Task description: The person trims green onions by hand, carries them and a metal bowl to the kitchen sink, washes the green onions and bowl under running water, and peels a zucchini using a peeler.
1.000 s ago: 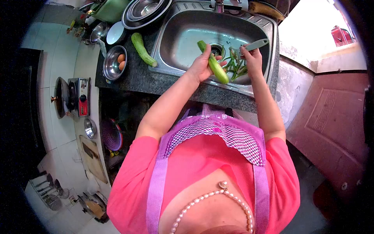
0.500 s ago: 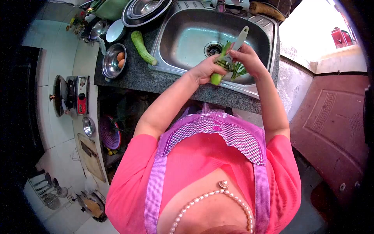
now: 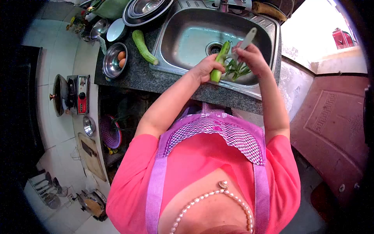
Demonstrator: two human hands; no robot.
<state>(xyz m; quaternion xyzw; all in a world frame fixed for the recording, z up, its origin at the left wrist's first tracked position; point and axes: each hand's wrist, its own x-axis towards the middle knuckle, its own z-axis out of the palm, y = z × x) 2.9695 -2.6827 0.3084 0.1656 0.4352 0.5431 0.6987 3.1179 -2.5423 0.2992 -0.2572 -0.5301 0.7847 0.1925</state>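
Over the near edge of the sink, my left hand [image 3: 209, 69] is closed around a partly peeled zucchini [image 3: 215, 76], which tilts upward with its far end over the basin. My right hand [image 3: 251, 57] grips a peeler [image 3: 247, 38] by its pale handle, which points up and away. The peeler's head is beside the zucchini, partly hidden by my fingers; whether it touches the skin I cannot tell. Green peel strips [image 3: 237, 70] lie in the sink below my right hand. A second, unpeeled zucchini [image 3: 142, 46] rests on the counter left of the sink.
The steel sink [image 3: 187, 16] has a drain and a tap [image 3: 223, 5] at its back. On the dark counter stand a steel bowl [image 3: 108, 66] holding two eggs [image 3: 122, 58], a white bowl [image 3: 115, 31] and stacked basins [image 3: 128, 19]. A stove [image 3: 80, 95] is at the left.
My right hand and the peeler have moved a little to the right, away from the zucchini. More of the zucchini's length and of the peel strips now shows. My left hand stays nearly in place.
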